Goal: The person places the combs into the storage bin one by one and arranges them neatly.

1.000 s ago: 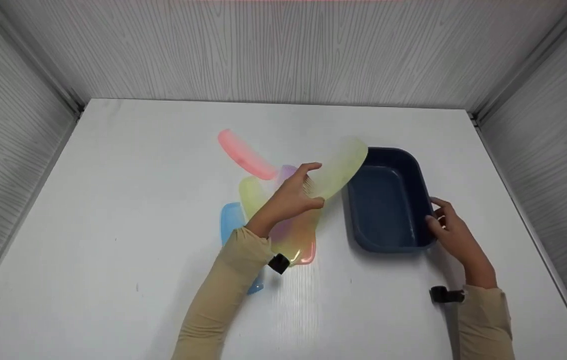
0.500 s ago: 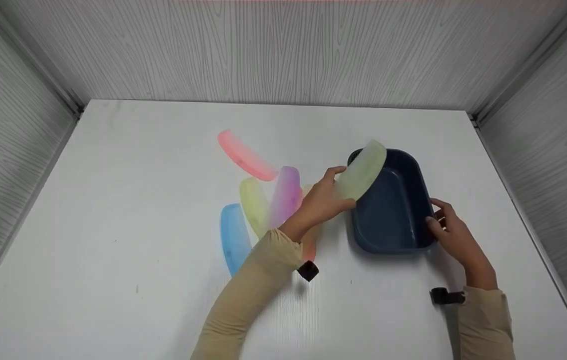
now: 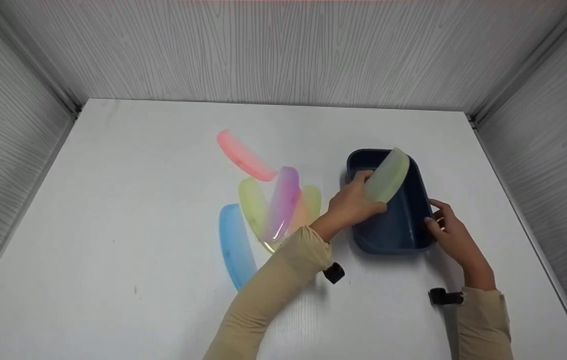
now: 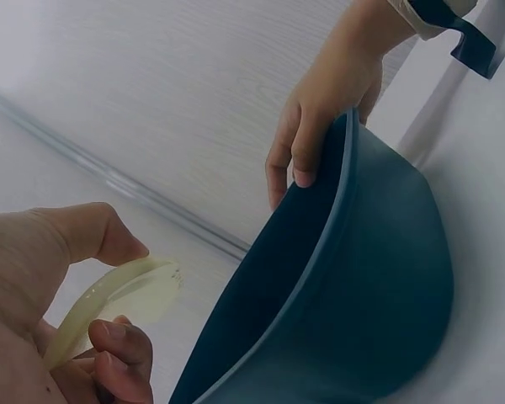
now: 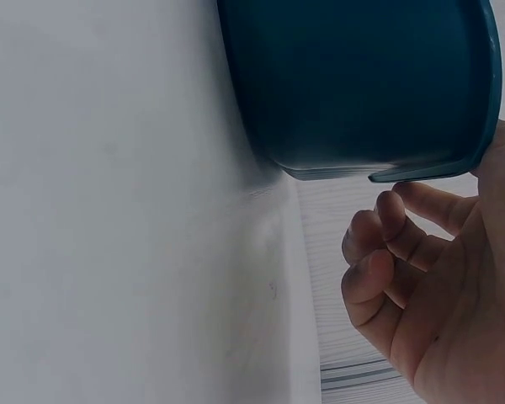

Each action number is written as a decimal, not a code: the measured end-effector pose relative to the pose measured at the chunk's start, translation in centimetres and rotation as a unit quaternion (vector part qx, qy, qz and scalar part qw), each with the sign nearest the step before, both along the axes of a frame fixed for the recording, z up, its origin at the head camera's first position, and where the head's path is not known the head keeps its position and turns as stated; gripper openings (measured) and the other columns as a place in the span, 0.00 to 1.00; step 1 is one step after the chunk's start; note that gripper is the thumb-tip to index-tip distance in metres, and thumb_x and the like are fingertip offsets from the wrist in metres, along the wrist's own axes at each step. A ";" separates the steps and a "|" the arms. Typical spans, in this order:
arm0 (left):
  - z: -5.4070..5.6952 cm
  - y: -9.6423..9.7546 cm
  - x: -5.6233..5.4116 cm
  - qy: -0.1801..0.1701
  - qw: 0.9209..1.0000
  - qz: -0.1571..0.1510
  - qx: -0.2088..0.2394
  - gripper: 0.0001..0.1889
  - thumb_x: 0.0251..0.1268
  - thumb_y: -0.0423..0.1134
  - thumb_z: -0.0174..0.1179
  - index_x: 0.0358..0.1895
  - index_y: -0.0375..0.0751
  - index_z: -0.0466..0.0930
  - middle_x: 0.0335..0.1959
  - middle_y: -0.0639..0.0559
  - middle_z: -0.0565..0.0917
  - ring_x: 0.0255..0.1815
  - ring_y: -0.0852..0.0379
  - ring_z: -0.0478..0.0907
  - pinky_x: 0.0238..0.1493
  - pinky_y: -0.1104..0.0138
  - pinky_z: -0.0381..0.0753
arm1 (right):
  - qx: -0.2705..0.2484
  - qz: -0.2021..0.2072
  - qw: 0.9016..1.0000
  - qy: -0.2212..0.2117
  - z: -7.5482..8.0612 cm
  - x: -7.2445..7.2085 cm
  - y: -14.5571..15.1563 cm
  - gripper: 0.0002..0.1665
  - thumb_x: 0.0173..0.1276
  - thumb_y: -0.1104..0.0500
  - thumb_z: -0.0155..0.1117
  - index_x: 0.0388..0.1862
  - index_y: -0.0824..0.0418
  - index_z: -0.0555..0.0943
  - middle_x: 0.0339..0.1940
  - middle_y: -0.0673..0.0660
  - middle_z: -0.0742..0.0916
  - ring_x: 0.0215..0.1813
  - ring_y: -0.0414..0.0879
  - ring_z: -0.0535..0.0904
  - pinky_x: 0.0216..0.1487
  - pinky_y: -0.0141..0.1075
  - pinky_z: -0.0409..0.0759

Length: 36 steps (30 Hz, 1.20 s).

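Observation:
My left hand (image 3: 353, 202) pinches a pale yellow-green comb (image 3: 388, 177) between thumb and fingers, above a dark blue plastic basin (image 3: 388, 250). In the left wrist view the comb (image 4: 93, 307) is seen near edge-on, apart from the basin wall (image 4: 379, 278). My right hand (image 3: 453, 237) grips the basin's right rim, thumb on the inside and fingers outside. The right wrist view shows its fingers (image 5: 374, 278) bent below the rim. Part of the basin's inside is hidden behind the left hand and comb.
Left of the basin, a purple comb (image 3: 283, 200) overlaps yellow-green (image 3: 250, 200) and orange ones (image 3: 301, 212). A blue comb (image 3: 235, 245) lies partly under the left sleeve, a pink comb (image 3: 243, 156) further back. Grey wood-grain walls (image 3: 283, 50) enclose the white table (image 3: 113, 200).
My left hand has carried the yellow-green comb rightward, from beside the basin's left rim to over its inside. The right hand and basin have stayed put.

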State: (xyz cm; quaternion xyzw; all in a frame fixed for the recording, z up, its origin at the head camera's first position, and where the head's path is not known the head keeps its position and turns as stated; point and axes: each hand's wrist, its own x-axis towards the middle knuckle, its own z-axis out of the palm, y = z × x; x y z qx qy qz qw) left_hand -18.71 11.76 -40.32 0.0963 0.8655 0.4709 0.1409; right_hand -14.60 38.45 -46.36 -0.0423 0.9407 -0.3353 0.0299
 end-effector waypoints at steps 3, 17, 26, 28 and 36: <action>0.1 0.8 0.0 0.001 1.000 -0.008 -0.017 0.42 0.52 0.48 0.66 0.73 0.55 0.58 0.54 0.51 0.81 0.43 0.58 0.76 0.41 0.63 0.72 | 0.000 -0.001 1.000 0.016 -0.1 -0.1 0.0 0.29 0.76 0.57 0.47 0.72 0.65 0.59 0.42 0.63 0.76 0.35 0.35 0.69 0.32 0.29 0.70; -0.6 2.8 -0.1 -0.006 0.996 -0.029 -0.080 0.41 0.53 0.50 0.67 0.72 0.53 0.59 0.50 0.53 0.82 0.42 0.60 0.77 0.40 0.67 0.74 | 0.001 -0.003 0.999 0.037 -0.2 -0.3 0.1 0.28 0.74 0.61 0.50 0.70 0.69 0.62 0.36 0.60 0.77 0.32 0.32 0.70 0.30 0.29 0.71; -0.8 3.3 -0.1 -0.003 0.984 -0.082 -0.158 0.41 0.54 0.52 0.67 0.72 0.54 0.59 0.53 0.56 0.82 0.44 0.61 0.78 0.45 0.65 0.75 | -0.015 -0.002 0.999 0.050 -0.4 -0.2 -0.2 0.27 0.73 0.62 0.51 0.69 0.69 0.64 0.36 0.59 0.77 0.34 0.32 0.69 0.31 0.29 0.70; -0.7 3.3 0.0 -0.009 0.983 -0.095 -0.155 0.41 0.54 0.52 0.67 0.72 0.54 0.59 0.54 0.56 0.82 0.46 0.61 0.79 0.46 0.65 0.76 | -0.019 -0.003 0.998 0.055 -0.5 -0.2 -0.2 0.27 0.73 0.63 0.51 0.69 0.69 0.64 0.35 0.59 0.76 0.33 0.32 0.69 0.31 0.28 0.70; -0.9 3.2 -0.3 -0.028 0.977 -0.139 -0.157 0.42 0.57 0.51 0.67 0.74 0.53 0.57 0.67 0.55 0.74 0.65 0.58 0.73 0.59 0.62 0.73 | -0.024 0.001 0.998 0.051 -0.5 -0.2 -0.1 0.27 0.73 0.63 0.50 0.69 0.69 0.63 0.36 0.60 0.76 0.31 0.32 0.68 0.30 0.28 0.70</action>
